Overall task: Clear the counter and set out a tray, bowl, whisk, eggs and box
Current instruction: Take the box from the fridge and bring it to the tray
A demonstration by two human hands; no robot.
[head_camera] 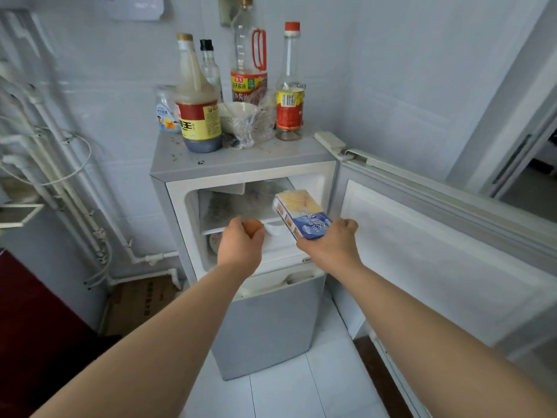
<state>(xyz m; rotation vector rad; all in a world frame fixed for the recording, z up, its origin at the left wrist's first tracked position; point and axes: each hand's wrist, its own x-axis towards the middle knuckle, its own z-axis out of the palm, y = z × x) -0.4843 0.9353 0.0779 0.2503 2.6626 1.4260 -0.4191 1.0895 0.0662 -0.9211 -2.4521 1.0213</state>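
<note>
The left hand has its fingers curled round what looks like a brown egg, just outside the open fridge. The right hand grips a blue-and-white box at the upper compartment's mouth.

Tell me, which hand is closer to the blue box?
Right. The right hand grips the blue box by its near end. The left hand is apart, to the box's left, curled round an egg.
</note>
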